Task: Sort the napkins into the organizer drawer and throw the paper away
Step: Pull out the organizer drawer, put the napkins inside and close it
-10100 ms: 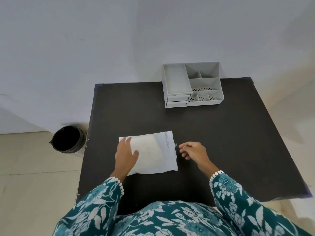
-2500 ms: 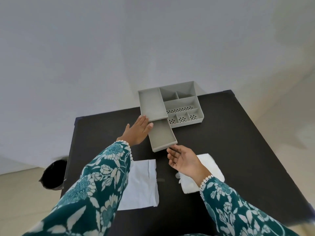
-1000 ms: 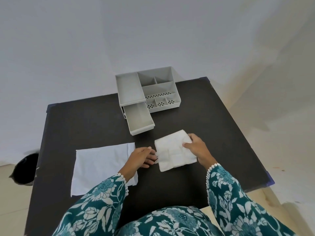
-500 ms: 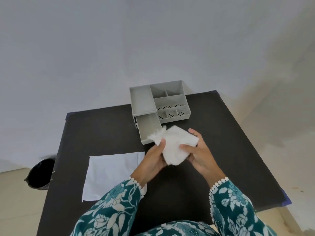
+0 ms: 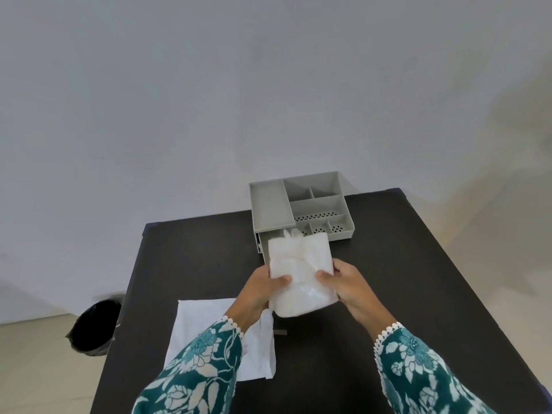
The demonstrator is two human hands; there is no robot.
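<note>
Head view, and starting at the far left there's your bin, round, black-lined, on the pale floor just beside the table, matte and near black. Moving in, the paper lies flat on the near left of the table, thin, white, creased, one edge ragged, with your left sleeve crossing over it. Your left hand comes next, thumb on top and fingers curled under the left edge of the napkins, a soft white folded stack with a faint quilted surface, lifted clear of the table. Your right hand mirrors it, pinching the right edge, so the stack is clamped between both hands and bowing a little in the middle. Beyond it sits the organizer, hard grey plastic, boxy, its right-hand compartments perforated at the bottom. The drawer is pulled out toward you, mostly hidden behind the stack. You look to be on the loading step: next, carry the stack forward, lower it between the drawer walls, and let go evenly so the folds don't spring open. The paper waits for the bin.
</note>
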